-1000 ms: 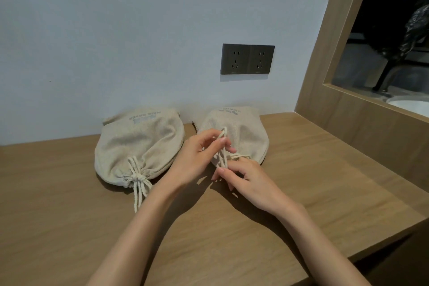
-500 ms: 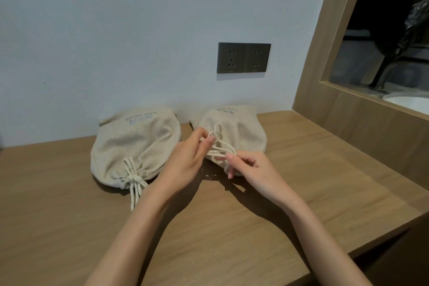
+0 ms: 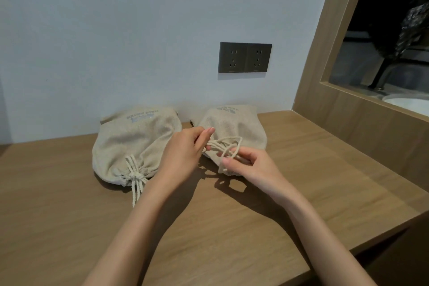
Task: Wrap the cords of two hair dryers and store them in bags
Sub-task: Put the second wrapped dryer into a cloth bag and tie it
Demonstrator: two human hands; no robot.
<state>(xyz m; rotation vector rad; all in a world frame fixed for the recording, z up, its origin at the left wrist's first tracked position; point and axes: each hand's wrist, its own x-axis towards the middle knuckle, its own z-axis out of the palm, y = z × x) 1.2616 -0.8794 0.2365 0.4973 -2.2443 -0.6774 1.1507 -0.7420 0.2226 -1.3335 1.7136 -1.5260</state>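
— What sits at the far left?
— A wooden counter point(image 3: 58, 216) against a pale wall point(image 3: 92, 30); on it, close to the wall, lies the left bag point(image 3: 130, 144); it is beige cloth, bulging, with printed letters at its far end; its mouth points toward the person and is gathered by a tied drawstring point(image 3: 136, 175), whose ends trail onto the wood.
— And next along?
— The left hand point(image 3: 183, 153), overlapping that bag's right edge; its fingers are curled, with thumb and forefinger pinching the cream cord point(image 3: 228, 143) where it leaves the mouth of the right bag point(image 3: 234, 123).
— Where is that bag?
— On the counter just beside the left bag, far end near the wall, below a dark double socket plate point(image 3: 245, 57); it bulges too; what either bag holds is hidden by the cloth.
— The other hand?
— The right hand point(image 3: 251, 166) is at the near right of that bag's mouth; its fingers are curled and its thumb and fingertips pinch the cord's other part; between the two hands the cord stands in a loop, lifted over the cloth; both forearms reach in from the near edge.
— Further right?
— A wooden frame point(image 3: 325, 76) rises from the counter's right end; it borders a dark pane.
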